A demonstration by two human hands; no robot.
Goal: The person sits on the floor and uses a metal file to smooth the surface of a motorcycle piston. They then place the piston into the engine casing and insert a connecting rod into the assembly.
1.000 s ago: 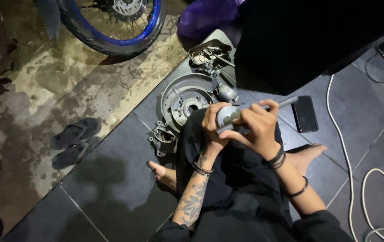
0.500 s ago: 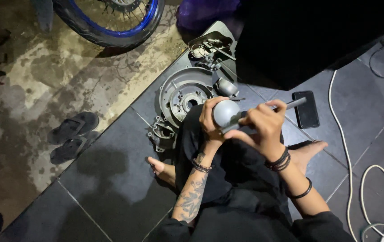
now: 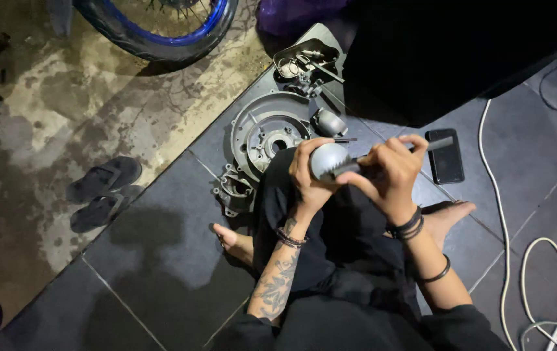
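Here the person sits cross-legged on the dark tiled floor [image 3: 148, 260], and both hands work above the lap. The left hand [image 3: 307, 172] is curled around a small rounded metal part [image 3: 327, 159], fingers closed on it from the side, probably so it does not turn. The right hand [image 3: 389, 172] is closed on a long thin tool [image 3: 435, 144], whose front end lies against the rounded part; the handle sticks out to the right. A round engine cover [image 3: 265, 133] lies just beyond the knees, near a tray of small parts [image 3: 304, 58], I think to keep them in easy reach. A phone [image 3: 445, 156] lies flat at the right side, apart from the work
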